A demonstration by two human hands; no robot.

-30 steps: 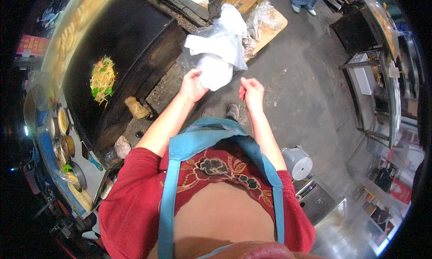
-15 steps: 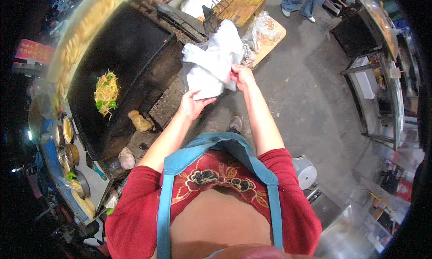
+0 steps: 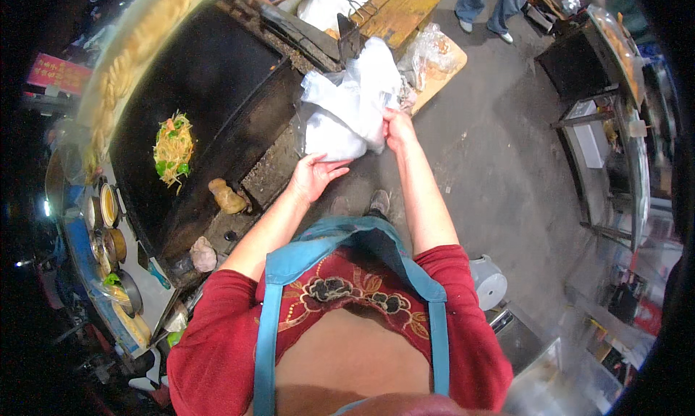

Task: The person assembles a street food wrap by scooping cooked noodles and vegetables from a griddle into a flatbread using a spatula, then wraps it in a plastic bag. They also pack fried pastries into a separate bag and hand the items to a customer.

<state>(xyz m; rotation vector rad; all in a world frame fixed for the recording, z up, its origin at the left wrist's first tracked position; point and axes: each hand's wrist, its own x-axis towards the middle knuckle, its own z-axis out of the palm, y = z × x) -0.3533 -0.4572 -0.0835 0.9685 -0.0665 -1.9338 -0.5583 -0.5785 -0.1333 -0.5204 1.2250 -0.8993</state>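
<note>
A crumpled bundle of thin white plastic bags (image 3: pixel 340 130) is spread in front of me, above the floor beside the griddle. My right hand (image 3: pixel 398 129) pinches the bundle's right side between thumb and fingers. At its lower left edge, my left hand (image 3: pixel 316 177) has the thumb against the plastic and the fingers beneath, partly hidden. To the left, a heap of shredded vegetables and noodles (image 3: pixel 172 150) lies on a large black griddle (image 3: pixel 217 61).
A wooden box (image 3: pixel 402 11) and a board with a clear plastic bag (image 3: pixel 434 54) stand beyond the bundle. Bowls of food (image 3: pixel 129 293) line the counter at left. A brown cloth (image 3: pixel 228 197) lies on the griddle's near ledge. Someone's legs (image 3: pixel 492 7) show at the far right.
The white plastic bundle has shifted slightly right and has opened out and puffed up a little. Both hands stay at its edges; the food on the griddle looks the same.
</note>
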